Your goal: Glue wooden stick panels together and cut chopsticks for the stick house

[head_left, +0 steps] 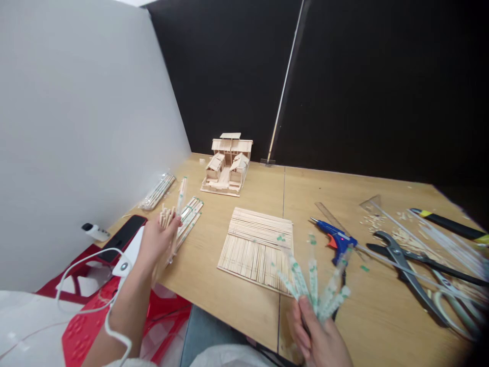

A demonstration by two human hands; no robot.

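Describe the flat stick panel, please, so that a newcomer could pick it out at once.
On the wooden table, look between the small house model and the right hand. There lies the panel of pale, close-set sticks. Unlike the upright model, it is flat, its sticks running sideways in the far part and front-to-back in the near part.

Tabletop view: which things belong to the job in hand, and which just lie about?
Likely in the job:
bare sticks, held left
green-printed wrappers, held right
wrapped sticks nearby

Apparently just lying about:
glue gun
slatted panel
model house
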